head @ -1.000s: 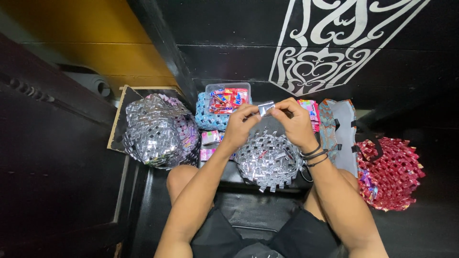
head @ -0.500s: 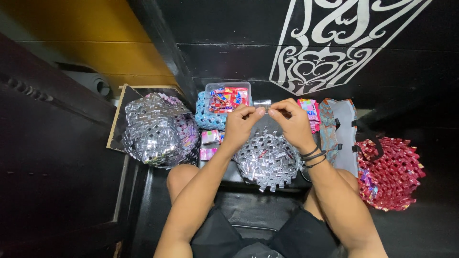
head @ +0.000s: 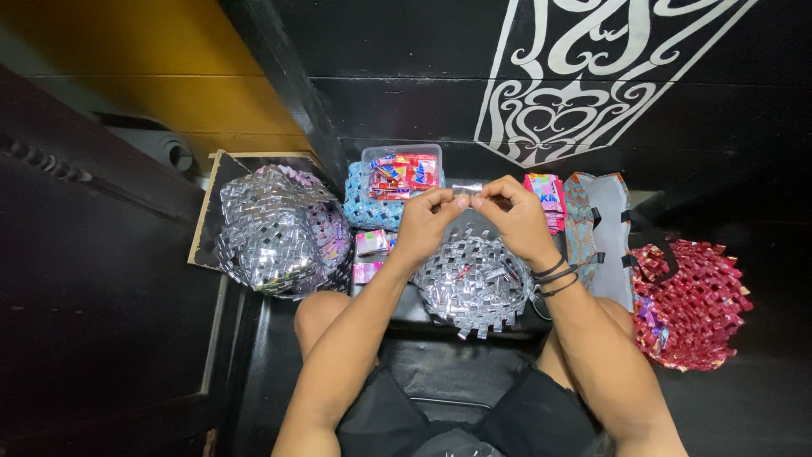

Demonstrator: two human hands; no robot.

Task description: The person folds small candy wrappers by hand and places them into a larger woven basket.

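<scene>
Both hands, the left hand (head: 427, 222) and the right hand (head: 516, 218), meet over the woven basket (head: 469, 283) between the knees, with a big woven bundle (head: 275, 230) to the left, a box of wrappers (head: 402, 169) behind, and another woven bag (head: 689, 296) far right.

small folded silver foil strip (head: 467, 189), held level above half-woven silver basket (head: 470, 281) on lap

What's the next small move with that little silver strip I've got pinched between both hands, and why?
Probably bring the silver strip down to the woven silver piece in your lap. Left hand and right hand pinch the strip at fingertip level, held above the weave and apart from it, and the weave's lower edge shows loose ends sticking out, so tucking the strip in looks likely.
</scene>
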